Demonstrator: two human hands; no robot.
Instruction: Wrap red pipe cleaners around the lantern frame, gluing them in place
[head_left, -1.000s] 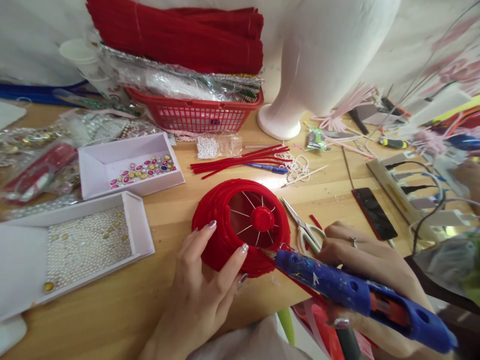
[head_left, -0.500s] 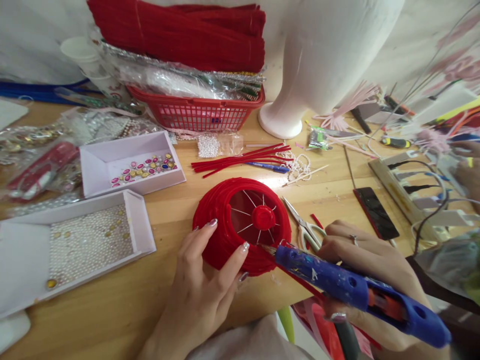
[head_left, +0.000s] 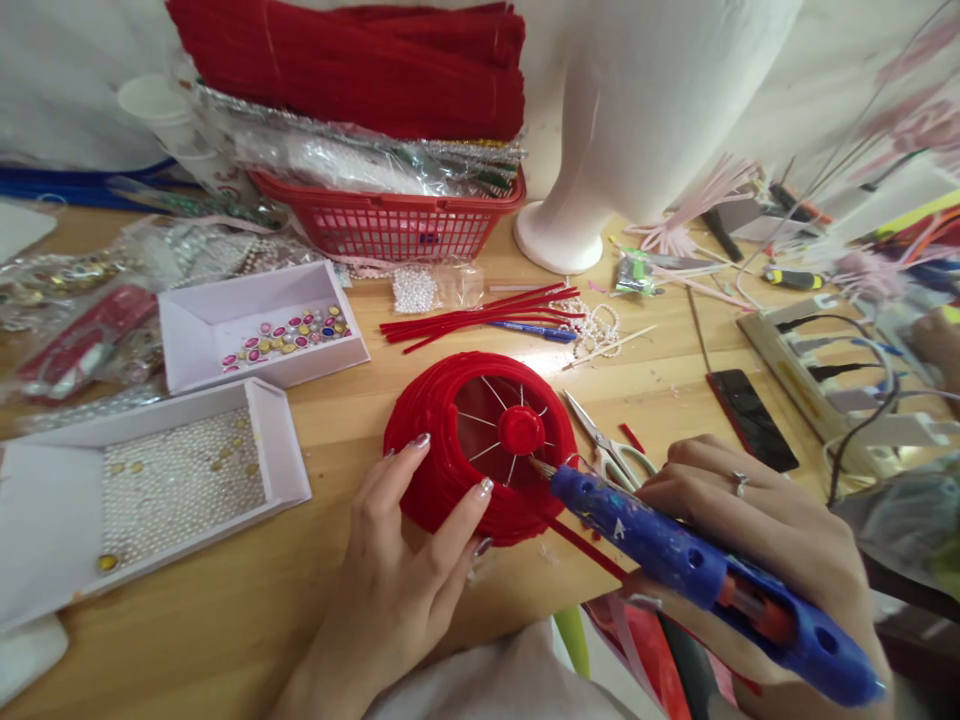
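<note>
A round red lantern frame (head_left: pixel 442 450), wound with red pipe cleaners and showing wire spokes round a red hub, lies on the wooden table (head_left: pixel 225 600). My left hand (head_left: pixel 405 570) rests on its near side, fingers spread over the rim, steadying it. My right hand (head_left: pixel 757 540) grips a blue hot glue gun (head_left: pixel 697 570). The gun's metal nozzle points at the inner rim just right of the hub. A loose red pipe cleaner (head_left: pixel 585 548) trails from the frame under the gun.
Scissors (head_left: pixel 611 450) lie right of the frame, a phone (head_left: pixel 750 405) and a power strip (head_left: pixel 810 380) beyond. White boxes of pearls (head_left: pixel 165 490) and coloured gems (head_left: pixel 289 335) sit left. Behind stand a red basket (head_left: pixel 390 225), red pipe cleaners (head_left: pixel 480 318) and a white mannequin base (head_left: pixel 562 235).
The glue gun's nozzle has moved up and left, from the frame's near right edge in toward the hub. My left hand stays on the frame.
</note>
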